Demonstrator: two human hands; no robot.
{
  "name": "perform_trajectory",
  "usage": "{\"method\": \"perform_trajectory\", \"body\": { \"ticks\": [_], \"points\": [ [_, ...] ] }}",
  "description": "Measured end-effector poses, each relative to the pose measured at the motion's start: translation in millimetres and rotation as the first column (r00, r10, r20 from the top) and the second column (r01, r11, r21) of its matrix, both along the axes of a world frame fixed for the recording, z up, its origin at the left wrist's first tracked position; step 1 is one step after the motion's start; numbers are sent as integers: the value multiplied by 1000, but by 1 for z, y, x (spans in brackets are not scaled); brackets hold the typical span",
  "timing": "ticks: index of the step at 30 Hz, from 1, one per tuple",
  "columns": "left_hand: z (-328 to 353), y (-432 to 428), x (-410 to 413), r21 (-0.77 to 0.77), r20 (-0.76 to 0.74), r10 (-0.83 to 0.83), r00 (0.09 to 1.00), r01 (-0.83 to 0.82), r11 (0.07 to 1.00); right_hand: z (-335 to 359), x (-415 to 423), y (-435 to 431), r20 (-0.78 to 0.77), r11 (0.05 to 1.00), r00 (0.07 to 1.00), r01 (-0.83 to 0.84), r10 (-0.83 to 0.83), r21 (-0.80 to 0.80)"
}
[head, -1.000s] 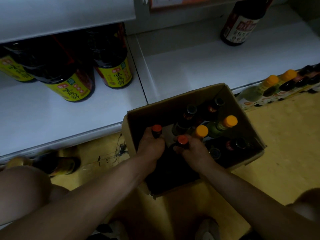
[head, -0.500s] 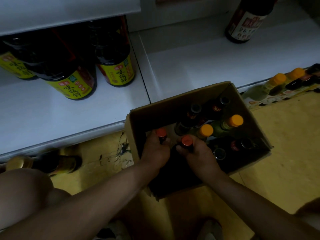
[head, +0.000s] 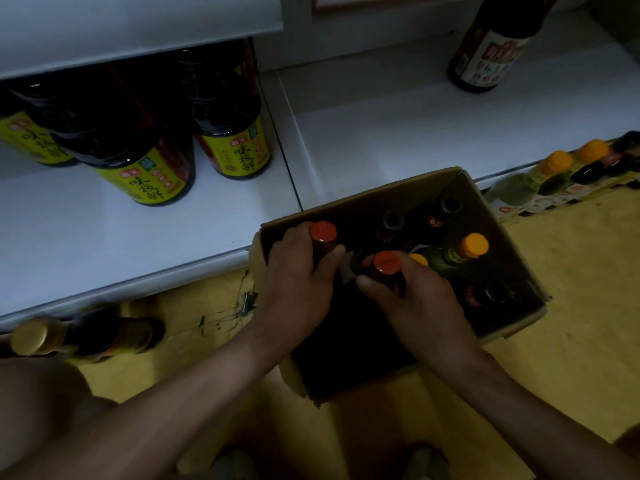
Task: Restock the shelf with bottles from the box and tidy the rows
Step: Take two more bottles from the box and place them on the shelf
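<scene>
An open cardboard box [head: 360, 202] stands on the floor against the low white shelf [head: 145, 244]. Inside it are several bottles, some with dark caps, some with orange caps [head: 472, 245]. My left hand [head: 298, 282] grips the neck of a dark bottle with a red cap [head: 323, 232] at the box's near-left corner. My right hand [head: 415, 299] grips a second dark red-capped bottle [head: 387, 263] just to the right. Both bottles' bodies are hidden by my hands and the dark box interior.
Dark bottles with yellow labels [head: 232, 154] stand at the shelf's back left; one dark bottle with a white label [head: 485, 60] stands at the back right. More bottles [head: 554, 168] lie on the floor at right, and one gold-capped bottle [head: 86, 336] lies under the shelf edge at left.
Both hands have risen a little with their red-capped bottles, so the necks stand higher in the box. The view has shifted slightly.
</scene>
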State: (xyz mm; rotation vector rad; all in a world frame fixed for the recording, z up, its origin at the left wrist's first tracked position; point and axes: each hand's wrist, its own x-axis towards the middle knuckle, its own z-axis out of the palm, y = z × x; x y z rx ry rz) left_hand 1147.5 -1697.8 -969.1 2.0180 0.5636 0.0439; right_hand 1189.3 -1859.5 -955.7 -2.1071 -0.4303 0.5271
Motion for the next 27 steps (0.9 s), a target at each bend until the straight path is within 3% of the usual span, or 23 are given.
{"method": "perform_trajectory", "body": {
  "ticks": [5,9,14,20,27],
  "points": [
    [18,12,3,115,168,-64,984,45,992,17,5,2,-47,991,998,48,-42,123],
    [33,18,7,67,246,-92,965,78,995,26,12,4,-43,980,996,90,-84,178],
    [49,18,14,-3,345,-101,933,108,994,38,15,11,-95,914,991,119,-89,388],
    [63,15,17,-38,466,-132,875,169,985,46,20,19,-75,883,986,166,-148,439],
    [80,9,25,-97,475,-67,877,128,987,57,31,26,-57,851,985,171,-165,497]
  ]
}}
